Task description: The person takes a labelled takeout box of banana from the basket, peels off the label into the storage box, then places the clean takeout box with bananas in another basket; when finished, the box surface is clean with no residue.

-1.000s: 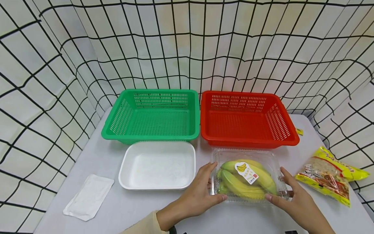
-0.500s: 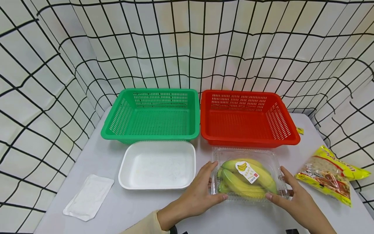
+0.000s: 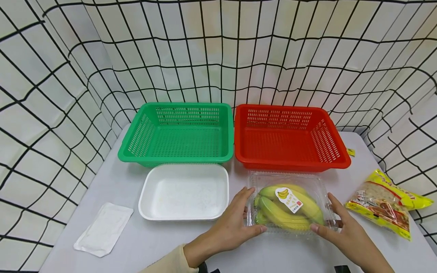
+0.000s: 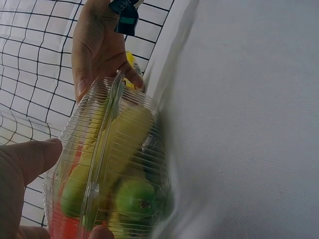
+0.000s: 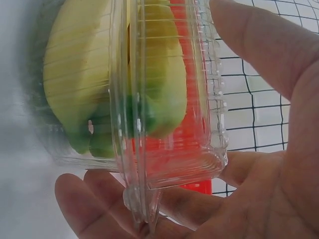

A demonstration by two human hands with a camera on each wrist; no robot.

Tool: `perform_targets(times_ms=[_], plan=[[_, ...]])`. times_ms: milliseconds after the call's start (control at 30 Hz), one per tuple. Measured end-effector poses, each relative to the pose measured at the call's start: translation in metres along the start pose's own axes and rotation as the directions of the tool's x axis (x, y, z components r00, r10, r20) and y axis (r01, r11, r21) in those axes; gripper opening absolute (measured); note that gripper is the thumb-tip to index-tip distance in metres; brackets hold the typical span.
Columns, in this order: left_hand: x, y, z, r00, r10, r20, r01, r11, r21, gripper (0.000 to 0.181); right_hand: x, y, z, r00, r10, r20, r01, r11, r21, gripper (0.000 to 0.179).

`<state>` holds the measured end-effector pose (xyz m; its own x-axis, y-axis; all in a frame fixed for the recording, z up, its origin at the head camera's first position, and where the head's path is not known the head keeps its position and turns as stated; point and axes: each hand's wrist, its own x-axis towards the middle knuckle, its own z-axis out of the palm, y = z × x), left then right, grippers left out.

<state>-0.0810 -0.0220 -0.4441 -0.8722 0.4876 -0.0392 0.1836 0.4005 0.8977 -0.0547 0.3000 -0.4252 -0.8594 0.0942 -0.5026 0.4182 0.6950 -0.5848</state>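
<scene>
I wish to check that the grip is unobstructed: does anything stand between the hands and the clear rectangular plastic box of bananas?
Nothing visible does. The left hand and right hand touch the clear rectangular plastic box of greenish-yellow bananas directly, around its left and right ends.

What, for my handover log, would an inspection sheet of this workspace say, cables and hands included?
Surface: white cloth-covered table
Work items: clear clamshell box of bananas, labelled on top
Clutter: white tray, green plastic basket, red plastic basket, flat white packet, yellow food bag, and a yellow item too small to identify
Hands: left hand grips the box's left side, right hand its right
Cables: nothing seen
Surroundings: black-gridded white walls
</scene>
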Motion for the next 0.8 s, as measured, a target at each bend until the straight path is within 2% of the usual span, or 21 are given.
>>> perform_targets(times_ms=[333,433,500,600,700,800], plan=[[0.0,-0.001,0.0,1.0,-0.007,0.0,0.007,1.0,0.014,0.096,-0.001,-0.001,0.0,1.0,-0.016,0.004,0.016,1.0,-0.015,0.121],[-0.001,0.001,0.0,1.0,-0.007,-0.002,0.007,1.0,0.024,0.097,-0.003,-0.003,-0.002,0.998,-0.069,-0.017,0.068,0.997,-0.022,0.12],[-0.002,0.002,0.0,1.0,-0.006,-0.006,0.006,1.0,0.031,0.097,-0.005,-0.005,-0.005,0.991,-0.119,-0.06,0.117,0.992,-0.04,0.12],[-0.003,0.002,0.0,1.0,-0.001,-0.011,0.002,0.999,0.035,0.099,-0.009,-0.013,-0.009,0.965,-0.205,-0.162,0.191,0.977,-0.093,0.116],[-0.004,0.002,-0.001,1.0,-0.003,-0.006,0.003,1.0,0.02,0.1,-0.015,-0.024,-0.013,0.918,-0.293,-0.266,0.256,0.952,-0.166,0.104],[-0.004,0.001,-0.001,1.0,-0.016,0.006,0.016,1.0,-0.009,0.102,-0.018,-0.038,-0.016,0.876,-0.376,-0.304,0.321,0.922,-0.216,0.082]])
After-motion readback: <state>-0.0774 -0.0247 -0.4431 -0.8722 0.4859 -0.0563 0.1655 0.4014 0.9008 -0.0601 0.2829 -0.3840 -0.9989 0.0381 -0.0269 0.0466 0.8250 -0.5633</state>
